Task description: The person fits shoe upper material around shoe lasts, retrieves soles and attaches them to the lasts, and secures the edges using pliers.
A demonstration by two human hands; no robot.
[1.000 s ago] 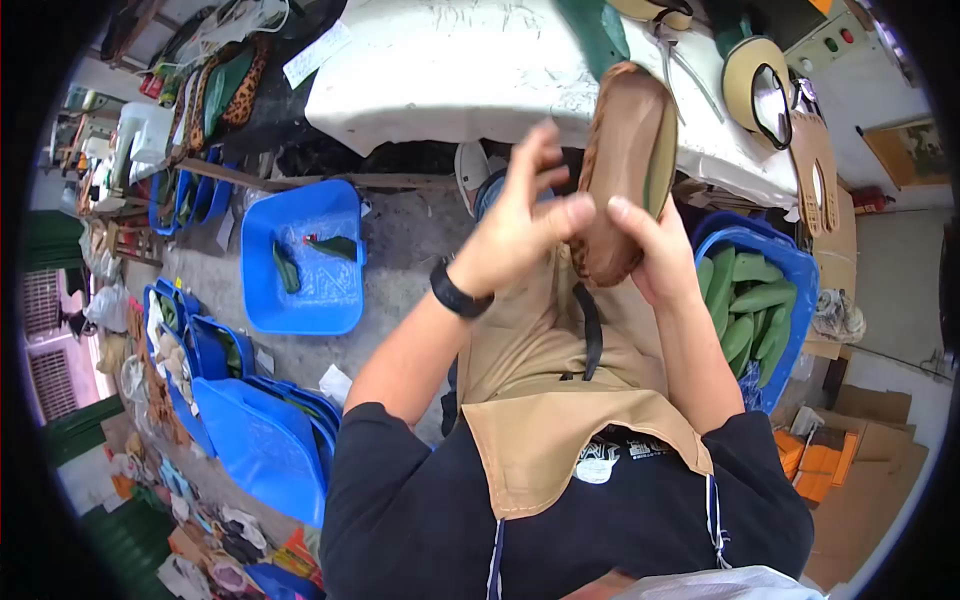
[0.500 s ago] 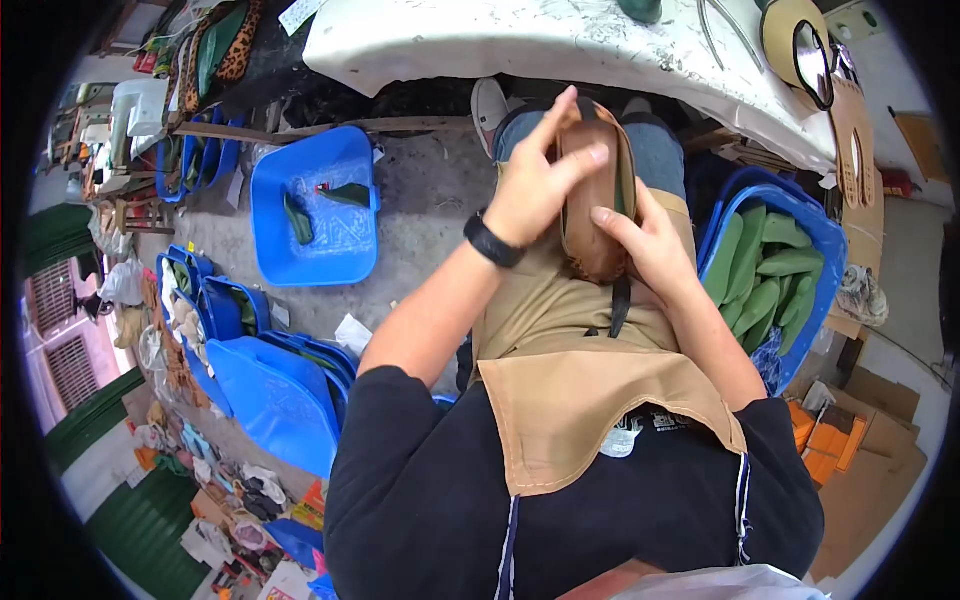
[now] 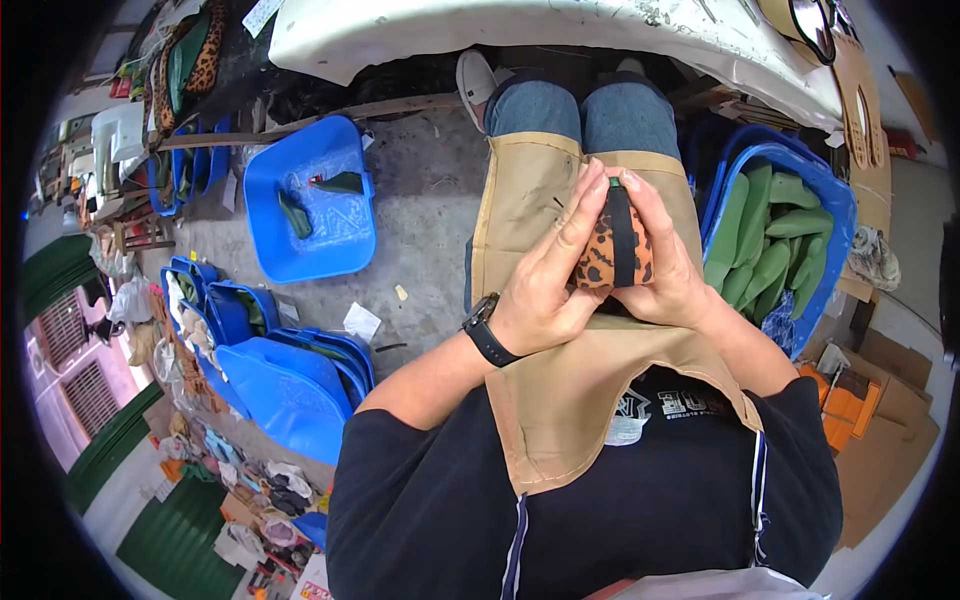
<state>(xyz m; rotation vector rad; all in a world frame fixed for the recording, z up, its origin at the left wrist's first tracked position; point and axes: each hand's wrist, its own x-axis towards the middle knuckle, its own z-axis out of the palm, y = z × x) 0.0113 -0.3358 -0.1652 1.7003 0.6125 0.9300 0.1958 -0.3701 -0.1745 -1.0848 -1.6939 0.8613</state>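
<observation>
Between my palms, above my lap, is a leopard-print shoe with a black band down its middle and a bit of green at its top. My left hand presses its left side, fingers pointing forward. Against the other side lies my right hand, its fingertips close to those of the left. The hands cover both sides of the shoe, and its sole is hidden. A tan apron lies over my thighs below it.
At right, a blue bin holds several green shoe-shaped pieces. On the floor at left, another blue bin contains two green pieces. More blue bins stand behind it. A white-covered table is ahead.
The shoe has been turned from its brown underside to its leopard-print end and brought closer to my body. Both hands have shifted to cup its sides.
</observation>
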